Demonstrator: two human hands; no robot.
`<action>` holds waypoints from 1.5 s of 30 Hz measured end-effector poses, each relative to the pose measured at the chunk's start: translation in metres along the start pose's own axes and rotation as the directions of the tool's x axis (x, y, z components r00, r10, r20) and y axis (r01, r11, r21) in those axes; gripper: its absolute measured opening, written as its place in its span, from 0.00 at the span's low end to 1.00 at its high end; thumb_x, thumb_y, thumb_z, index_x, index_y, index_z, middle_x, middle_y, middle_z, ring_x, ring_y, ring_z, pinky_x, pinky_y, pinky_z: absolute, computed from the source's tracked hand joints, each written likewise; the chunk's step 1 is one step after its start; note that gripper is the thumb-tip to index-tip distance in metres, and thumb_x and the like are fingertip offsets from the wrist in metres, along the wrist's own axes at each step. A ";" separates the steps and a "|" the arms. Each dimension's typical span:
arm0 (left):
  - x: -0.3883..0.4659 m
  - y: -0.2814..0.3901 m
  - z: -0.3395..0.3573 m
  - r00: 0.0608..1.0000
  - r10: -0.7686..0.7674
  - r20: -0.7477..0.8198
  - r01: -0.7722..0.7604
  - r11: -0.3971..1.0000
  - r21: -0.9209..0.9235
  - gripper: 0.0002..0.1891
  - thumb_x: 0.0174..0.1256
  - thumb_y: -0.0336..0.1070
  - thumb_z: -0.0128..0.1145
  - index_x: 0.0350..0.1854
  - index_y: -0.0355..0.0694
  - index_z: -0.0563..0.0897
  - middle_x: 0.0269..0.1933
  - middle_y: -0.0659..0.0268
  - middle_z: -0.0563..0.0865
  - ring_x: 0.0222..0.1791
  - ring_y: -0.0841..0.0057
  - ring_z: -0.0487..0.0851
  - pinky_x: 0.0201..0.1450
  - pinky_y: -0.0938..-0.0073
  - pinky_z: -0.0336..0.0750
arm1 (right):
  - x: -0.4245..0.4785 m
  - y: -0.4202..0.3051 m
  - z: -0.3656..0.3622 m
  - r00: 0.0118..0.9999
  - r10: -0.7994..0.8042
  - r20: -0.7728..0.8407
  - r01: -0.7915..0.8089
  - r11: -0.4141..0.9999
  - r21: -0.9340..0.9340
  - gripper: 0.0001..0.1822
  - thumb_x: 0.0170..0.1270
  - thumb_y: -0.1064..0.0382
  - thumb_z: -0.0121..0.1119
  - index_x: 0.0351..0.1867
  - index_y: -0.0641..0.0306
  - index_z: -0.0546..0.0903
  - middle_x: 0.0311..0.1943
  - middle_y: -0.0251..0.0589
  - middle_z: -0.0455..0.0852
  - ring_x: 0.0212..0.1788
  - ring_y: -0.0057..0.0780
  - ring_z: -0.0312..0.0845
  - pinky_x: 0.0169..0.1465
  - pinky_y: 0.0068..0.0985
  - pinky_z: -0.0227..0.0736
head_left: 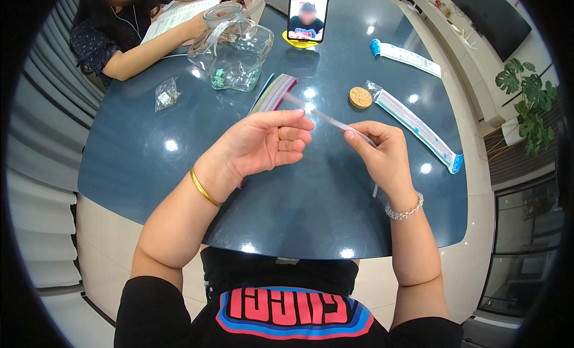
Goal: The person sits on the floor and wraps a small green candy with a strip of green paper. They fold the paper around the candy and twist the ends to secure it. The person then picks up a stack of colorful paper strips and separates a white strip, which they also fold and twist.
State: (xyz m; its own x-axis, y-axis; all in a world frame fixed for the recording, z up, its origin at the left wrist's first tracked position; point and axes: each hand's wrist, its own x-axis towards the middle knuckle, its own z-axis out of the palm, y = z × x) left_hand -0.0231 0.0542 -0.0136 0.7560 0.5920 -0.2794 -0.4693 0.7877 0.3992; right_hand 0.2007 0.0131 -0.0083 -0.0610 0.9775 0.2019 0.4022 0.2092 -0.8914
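Note:
My right hand (383, 153) pinches a narrow pale strip (334, 121) between thumb and fingers. The strip's far end is blurred and reaches up and left past my left fingertips; a lower end shows under my right hand. My left hand (273, 141) is turned palm inward, its fingers loosely curled and nothing visible in it. Beneath and beyond it lies a stack of multicoloured paper strips (278, 92), partly hidden by the hand and wrist. A round cork stopper (360, 97) rests beside a clear packet of pale strips (415, 126), to the right.
A bear-shaped glass jar (242, 56) holds several small green paper stars (219, 80). A small clear bag (167, 95) lies left, another strip packet (406, 58) far right. A phone (307, 16) stands on a yellow holder (301, 42). Another person's arm (152, 54) rests by an open book (179, 18).

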 end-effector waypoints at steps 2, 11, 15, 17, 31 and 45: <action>0.001 0.000 -0.002 0.999 -0.025 0.043 0.025 1.000 -0.005 0.27 0.70 0.50 0.38 0.39 0.25 0.79 0.31 0.50 0.84 0.31 0.65 0.86 0.32 0.69 0.83 | 0.000 -0.002 -0.001 0.998 0.068 0.007 -0.068 0.997 -0.030 0.06 0.56 0.68 0.62 0.32 0.69 0.83 0.22 0.33 0.82 0.24 0.13 0.70 0.28 0.16 0.64; 0.004 0.001 -0.009 0.984 -0.076 0.158 0.070 0.997 0.045 0.34 0.70 0.56 0.31 0.39 0.23 0.78 0.32 0.45 0.83 0.29 0.60 0.85 0.32 0.65 0.83 | 0.002 -0.006 -0.007 0.975 -0.218 -0.045 0.216 0.975 -0.041 0.06 0.54 0.71 0.62 0.34 0.62 0.85 0.22 0.30 0.75 0.22 0.15 0.64 0.26 0.17 0.57; 0.002 0.001 -0.009 0.983 -0.075 0.169 0.061 0.994 0.087 0.25 0.72 0.45 0.36 0.40 0.24 0.78 0.32 0.47 0.84 0.29 0.62 0.86 0.32 0.67 0.83 | 0.004 -0.005 -0.009 0.984 -0.162 -0.067 0.157 0.984 -0.080 0.06 0.54 0.70 0.62 0.34 0.63 0.85 0.22 0.31 0.75 0.22 0.15 0.63 0.26 0.16 0.58; 0.000 -0.002 -0.007 0.989 -0.038 0.141 0.019 0.991 0.135 0.20 0.71 0.40 0.38 0.42 0.25 0.78 0.31 0.50 0.84 0.29 0.64 0.85 0.32 0.68 0.83 | 0.004 -0.003 -0.008 0.989 -0.138 -0.060 0.129 0.983 -0.134 0.06 0.54 0.70 0.62 0.35 0.63 0.85 0.22 0.30 0.75 0.22 0.15 0.64 0.26 0.16 0.58; -0.003 -0.017 0.012 0.978 0.200 0.061 -0.209 0.907 0.365 0.09 0.63 0.32 0.55 0.43 0.34 0.80 0.35 0.68 0.80 0.33 0.83 0.77 0.36 0.81 0.76 | -0.008 -0.001 0.019 0.948 -0.318 -0.035 0.319 0.933 0.168 0.18 0.62 0.65 0.57 0.52 0.66 0.71 0.30 0.39 0.81 0.30 0.25 0.77 0.36 0.19 0.70; -0.006 -0.032 0.028 0.816 0.573 0.071 -0.410 0.488 0.770 0.12 0.52 0.20 0.61 0.40 0.31 0.77 0.40 0.59 0.81 0.35 0.78 0.83 0.38 0.81 0.80 | -0.011 -0.009 0.013 0.820 0.120 0.560 -0.445 0.748 0.492 0.17 0.69 0.56 0.45 0.31 0.66 0.78 0.24 0.36 0.81 0.21 0.15 0.71 0.27 0.13 0.66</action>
State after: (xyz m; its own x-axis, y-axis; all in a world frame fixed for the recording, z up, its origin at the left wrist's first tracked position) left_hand -0.0001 0.0205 -0.0004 0.3802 0.9228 0.0627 -0.1874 0.0104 0.9822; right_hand 0.1858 0.0009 -0.0074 -0.5135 0.8414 -0.1685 -0.1211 -0.2654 -0.9565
